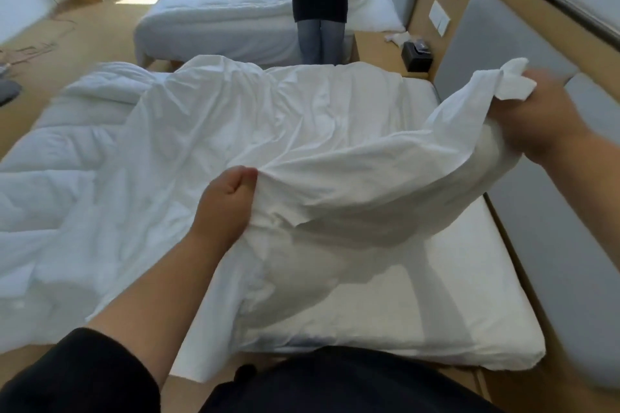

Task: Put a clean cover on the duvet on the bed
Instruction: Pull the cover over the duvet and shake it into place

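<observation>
A white duvet cover (268, 131) lies spread and wrinkled over the bed (453, 312) in front of me. The quilted white duvet (67, 157) lies bunched on the bed's left side, partly under the cover. My left hand (224, 201) grips a fold of the cover's near edge at the middle of the bed. My right hand (540, 114) holds a corner of the cover, with the duvet inside it, lifted above the mattress near the headboard, so the fabric hangs in an arc between my hands.
A grey padded headboard (503, 43) runs along the right. A wooden nightstand (379, 47) with a black tissue box (416, 55) stands between the beds. Another person (318, 3) stands by a second white bed (218, 3). Wooden floor (84, 40) lies to the left.
</observation>
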Demonstrator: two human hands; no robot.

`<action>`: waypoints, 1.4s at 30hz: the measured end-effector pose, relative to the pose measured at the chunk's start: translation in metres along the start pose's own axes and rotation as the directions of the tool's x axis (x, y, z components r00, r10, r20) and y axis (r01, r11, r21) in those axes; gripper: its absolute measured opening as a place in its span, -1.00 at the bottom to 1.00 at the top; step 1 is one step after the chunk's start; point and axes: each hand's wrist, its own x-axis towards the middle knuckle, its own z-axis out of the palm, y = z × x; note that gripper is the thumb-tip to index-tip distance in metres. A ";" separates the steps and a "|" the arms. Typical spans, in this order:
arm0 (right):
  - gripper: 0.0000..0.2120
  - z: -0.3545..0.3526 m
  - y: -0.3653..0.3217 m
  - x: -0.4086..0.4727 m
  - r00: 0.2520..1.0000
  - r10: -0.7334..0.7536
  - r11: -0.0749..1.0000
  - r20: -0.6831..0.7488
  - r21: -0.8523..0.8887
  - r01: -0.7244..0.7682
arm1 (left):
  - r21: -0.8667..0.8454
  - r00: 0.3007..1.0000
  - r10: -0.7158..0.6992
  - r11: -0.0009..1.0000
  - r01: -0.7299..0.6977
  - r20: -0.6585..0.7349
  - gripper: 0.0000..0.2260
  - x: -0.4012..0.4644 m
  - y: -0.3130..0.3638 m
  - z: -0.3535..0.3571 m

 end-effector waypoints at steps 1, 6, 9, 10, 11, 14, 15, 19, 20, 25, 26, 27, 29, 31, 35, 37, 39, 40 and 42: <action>-0.66 -0.006 0.002 -0.003 1.000 0.021 0.998 -0.008 0.051 -0.021 | 0.176 0.990 0.134 0.975 -0.139 0.036 -0.70 0.013 0.006 -0.009; -0.55 -0.028 0.006 -0.016 0.997 0.073 0.968 -0.038 0.245 -0.062 | 0.695 0.946 0.149 0.647 -0.314 0.288 -0.68 0.084 -0.015 -0.002; -0.42 -0.033 0.002 -0.022 0.995 0.095 0.961 0.005 0.260 -0.093 | 0.585 0.937 0.055 0.768 -0.260 0.344 -0.75 0.076 -0.034 0.045; -0.39 -0.031 0.000 -0.022 0.995 0.093 0.964 0.025 0.248 -0.097 | 0.509 0.938 0.080 0.823 -0.253 0.337 -0.74 0.065 -0.032 0.057; -0.39 -0.031 -0.003 -0.023 0.993 0.108 0.968 0.040 0.225 -0.114 | 0.407 0.934 0.136 0.873 -0.271 0.329 -0.71 0.052 -0.026 0.068; -0.62 -0.027 -0.008 -0.019 0.983 0.179 0.971 -0.033 0.167 -0.171 | 0.105 0.892 0.346 0.915 -0.389 0.291 -0.54 0.007 0.004 0.078; -0.67 -0.026 -0.010 -0.016 0.978 0.203 0.967 -0.050 0.169 -0.192 | 0.057 0.860 0.383 0.903 -0.425 0.336 -0.46 -0.006 0.015 0.080; -0.70 -0.021 -0.027 -0.010 0.984 0.165 0.979 -0.062 0.127 -0.156 | 0.408 0.832 0.178 0.806 -0.430 0.526 -0.31 -0.027 0.017 0.111; -0.69 -0.020 -0.028 -0.009 0.989 0.142 0.984 -0.047 0.119 -0.136 | 0.422 0.866 0.165 0.820 -0.386 0.471 -0.48 -0.024 0.012 0.117; -0.35 -0.009 -0.020 0.002 0.974 0.169 0.942 -0.154 -0.266 -0.206 | 0.021 0.819 0.008 0.999 -0.024 0.573 -0.82 -0.001 0.010 0.099; -0.31 0.002 -0.024 -0.004 0.976 0.095 0.923 -0.197 -0.351 -0.161 | -0.064 0.788 -0.025 0.995 0.082 0.616 -0.80 0.001 0.011 0.093; -0.30 0.016 -0.033 -0.016 0.981 -0.046 0.918 -0.190 -0.395 -0.034 | -0.133 0.757 -0.053 0.974 0.182 0.651 -0.78 0.005 0.012 0.088; -0.22 0.055 -0.057 -0.054 0.922 -0.381 0.846 0.066 -0.378 0.377 | -0.185 0.705 -0.080 0.939 0.291 0.705 -0.75 0.009 0.012 0.082; -0.07 0.100 -0.071 -0.087 0.751 -0.448 0.710 0.485 -0.318 0.628 | -0.117 0.669 -0.062 0.969 0.219 0.741 -0.76 0.010 0.016 0.076; -0.25 0.145 -0.065 -0.088 0.680 -0.219 0.711 0.700 -0.363 0.603 | 0.039 0.674 -0.002 0.998 -0.040 0.739 -0.72 0.010 0.023 0.064; -0.64 0.146 -0.065 -0.079 0.714 -0.301 0.684 0.632 -0.379 0.624 | 0.123 0.748 0.074 0.971 -0.205 0.660 -0.61 0.000 0.010 0.060; -0.72 0.135 -0.067 -0.068 0.723 -0.291 0.669 0.626 -0.407 0.622 | 0.234 0.858 0.166 0.921 -0.311 0.486 -0.49 -0.019 -0.021 0.062; -0.70 0.128 -0.067 -0.064 0.732 -0.270 0.677 0.625 -0.418 0.606 | 0.297 0.899 0.170 0.905 -0.305 0.404 -0.44 -0.030 -0.041 0.062; -0.67 0.113 -0.071 -0.052 0.757 -0.239 0.689 0.608 -0.444 0.573 | 0.418 0.957 0.036 0.894 -0.160 0.289 -0.41 -0.048 -0.085 0.058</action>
